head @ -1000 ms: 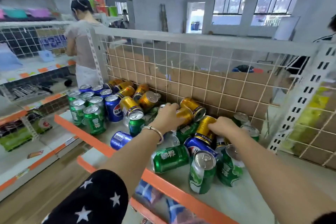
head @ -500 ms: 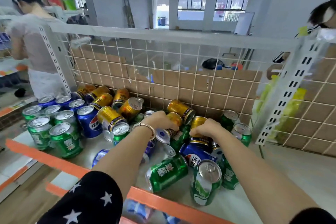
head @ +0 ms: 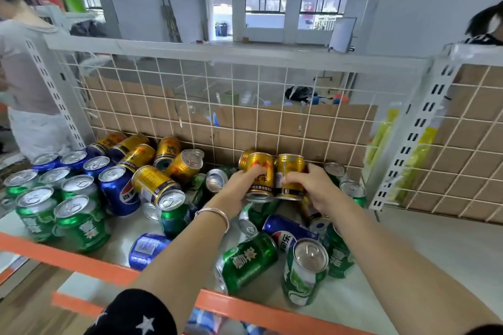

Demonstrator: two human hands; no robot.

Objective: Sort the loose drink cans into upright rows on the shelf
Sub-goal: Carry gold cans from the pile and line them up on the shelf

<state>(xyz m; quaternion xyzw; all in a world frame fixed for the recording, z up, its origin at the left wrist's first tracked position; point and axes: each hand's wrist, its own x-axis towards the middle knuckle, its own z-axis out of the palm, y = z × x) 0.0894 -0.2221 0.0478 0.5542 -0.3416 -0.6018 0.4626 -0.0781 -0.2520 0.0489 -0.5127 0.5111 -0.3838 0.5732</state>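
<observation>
My left hand [head: 239, 185] and right hand [head: 313, 187] each grip a gold can [head: 260, 167]; rows [head: 68, 193] at 9 o'clock, pile [head: 250, 258] unsorted.

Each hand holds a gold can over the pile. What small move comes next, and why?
Probably carry both to the bare shelf at right and stand them together. The left hand grips one gold can, the right hand a second gold can, above the pile; green cans and blue cans stand in rows at left.
</observation>
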